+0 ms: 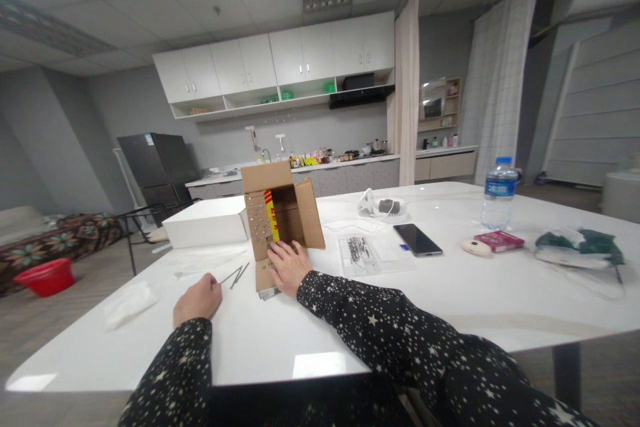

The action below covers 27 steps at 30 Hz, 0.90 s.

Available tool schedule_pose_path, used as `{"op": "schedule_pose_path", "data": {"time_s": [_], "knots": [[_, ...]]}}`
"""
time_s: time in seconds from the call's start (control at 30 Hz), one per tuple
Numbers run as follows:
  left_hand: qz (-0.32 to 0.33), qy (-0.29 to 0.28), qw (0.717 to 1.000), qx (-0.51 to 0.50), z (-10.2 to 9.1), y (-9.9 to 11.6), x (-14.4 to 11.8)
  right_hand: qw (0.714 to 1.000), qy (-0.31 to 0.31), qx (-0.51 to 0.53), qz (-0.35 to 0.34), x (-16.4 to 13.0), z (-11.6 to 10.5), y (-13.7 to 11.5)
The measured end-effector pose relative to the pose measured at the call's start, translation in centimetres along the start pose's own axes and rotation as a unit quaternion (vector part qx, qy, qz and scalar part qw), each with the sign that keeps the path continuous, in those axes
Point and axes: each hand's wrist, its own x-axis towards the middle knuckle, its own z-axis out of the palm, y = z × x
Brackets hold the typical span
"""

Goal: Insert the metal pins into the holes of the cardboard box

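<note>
Brown cardboard box (pixel 280 213) stands open near the front-middle of the white table (pixel 450 293), top flaps up, a red-and-yellow strip showing on an inner face, left panel punched with rows of small holes. A lower flap lies flat on the tabletop toward the person. Right hand (pixel 289 267) rests palm down on that flat flap, fingers spread and flat, pressing rather than gripping; nothing is closed in it. Left hand (pixel 197 300) sits on the table left of the box, loosely curled, fingertips at the end of a few thin metal pins (pixel 237 275) lying just beside the box; cannot tell if it actually pinches one. Both sleeves are dark with a star print.

Behind-left of the box, touching or nearly so: a white flat box (pixel 205 221). Left front: a crumpled white cloth (pixel 127 303). Right of the box: a clear plastic bag with dark small parts (pixel 357 252), then a black phone (pixel 417 239) face up. Further right: a small beige object (pixel 476 247), a red packet (pixel 500 240), a water bottle (pixel 499 192), a green-and-white bundle (pixel 577 247). Behind the phone: a white round item (pixel 383 205). Background: kitchen cabinets, black fridge, red basin on the floor.
</note>
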Motion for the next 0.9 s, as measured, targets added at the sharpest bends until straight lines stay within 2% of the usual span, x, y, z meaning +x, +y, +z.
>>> {"op": "schedule_pose_path", "data": {"time_s": [0.63, 0.9], "knots": [[0.000, 0.000, 1.000, 0.002, -0.40, 0.15, -0.38, 1.000, 0.007, -0.017, -0.002, 0.22, -0.48, 0.06], [0.004, 0.010, 1.000, -0.003, -0.55, 0.31, -0.47, 0.998, 0.014, -0.057, 0.011, 0.49, -0.10, 0.13]]}}
